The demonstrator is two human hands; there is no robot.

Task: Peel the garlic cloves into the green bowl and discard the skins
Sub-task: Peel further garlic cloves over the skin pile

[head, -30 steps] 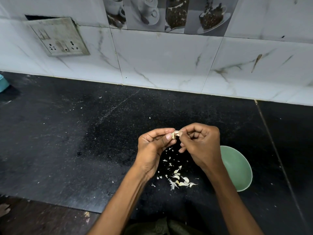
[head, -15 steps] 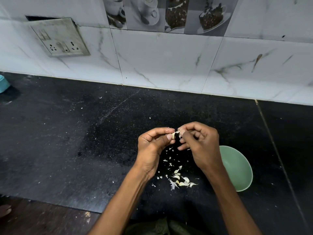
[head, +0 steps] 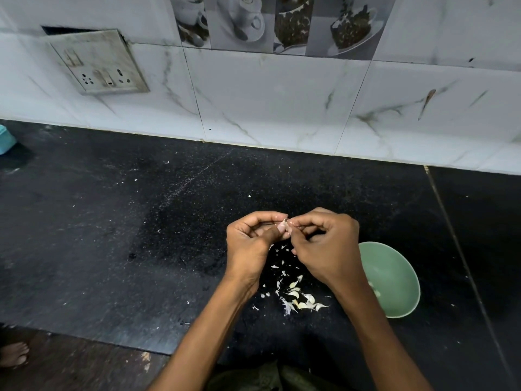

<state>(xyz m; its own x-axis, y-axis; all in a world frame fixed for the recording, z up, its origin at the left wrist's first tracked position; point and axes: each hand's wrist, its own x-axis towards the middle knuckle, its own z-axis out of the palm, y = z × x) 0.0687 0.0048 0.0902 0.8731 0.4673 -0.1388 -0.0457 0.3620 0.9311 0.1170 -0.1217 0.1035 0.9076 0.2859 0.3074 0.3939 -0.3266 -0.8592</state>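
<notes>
Both hands meet above the black counter (head: 141, 235). My left hand (head: 249, 244) pinches a small pale garlic clove (head: 282, 227) between thumb and forefinger. My right hand (head: 324, 246) pinches at the same clove from the right, its fingers curled. Under the hands lies a scatter of white garlic skins (head: 296, 294) on the counter. The green bowl (head: 394, 277) stands to the right, partly hidden by my right wrist, with a pale peeled piece (head: 376, 292) inside it.
A white marble-tiled wall (head: 282, 103) backs the counter, with a loose socket plate (head: 98, 63) at upper left. A teal object (head: 5, 139) sits at the far left edge. The counter's front edge runs at lower left, with a bare foot (head: 14, 354) on the floor below.
Both hands have stayed together on the clove; the fingers shifted slightly as they work the skin. The bowl and skins have not moved.
</notes>
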